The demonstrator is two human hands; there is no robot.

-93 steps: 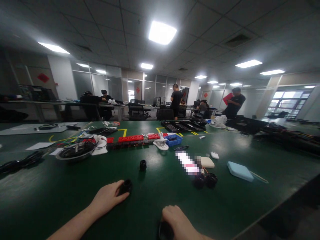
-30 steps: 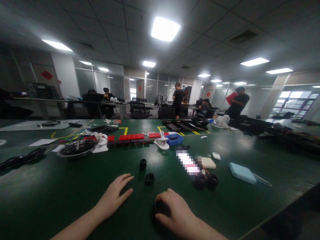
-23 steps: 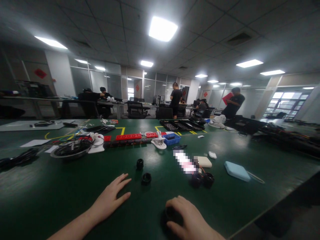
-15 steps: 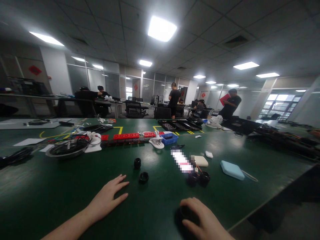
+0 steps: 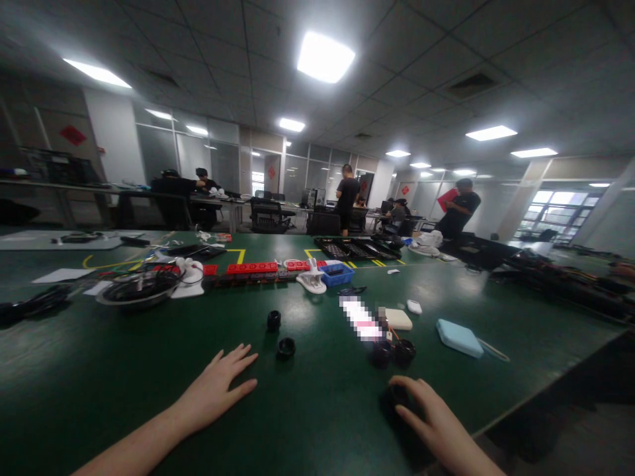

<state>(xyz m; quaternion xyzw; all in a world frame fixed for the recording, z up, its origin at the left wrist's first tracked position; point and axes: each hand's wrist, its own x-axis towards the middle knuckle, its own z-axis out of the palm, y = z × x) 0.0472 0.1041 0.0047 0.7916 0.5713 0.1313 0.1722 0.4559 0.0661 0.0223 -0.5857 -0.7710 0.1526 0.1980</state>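
Note:
My left hand (image 5: 218, 383) lies on the green table (image 5: 317, 423) with its fingers spread and nothing in it. Just beyond its fingertips are two short black round pieces, a farther one (image 5: 274, 320) and a nearer hollow one (image 5: 286, 348). Over at the right, my right hand (image 5: 429, 413) curls its thumb and fingers around another black round piece (image 5: 399, 395), low over the table. That piece is partly covered by the fingers. Farther forward, two more black round pieces, a left one (image 5: 381, 353) and a right one (image 5: 405, 352), sit side by side.
A lit phone (image 5: 360, 318), a cream case (image 5: 398, 319) and a light blue case (image 5: 460, 338) lie right of centre. Behind are a blue tray (image 5: 337, 274), a red strip (image 5: 252, 268) and a metal bowl of cables (image 5: 139, 291). The table edge (image 5: 546, 380) slants along the right.
My right hand has moved right and slightly away from me with the black round piece in its grasp. My left hand stays almost in place, still spread.

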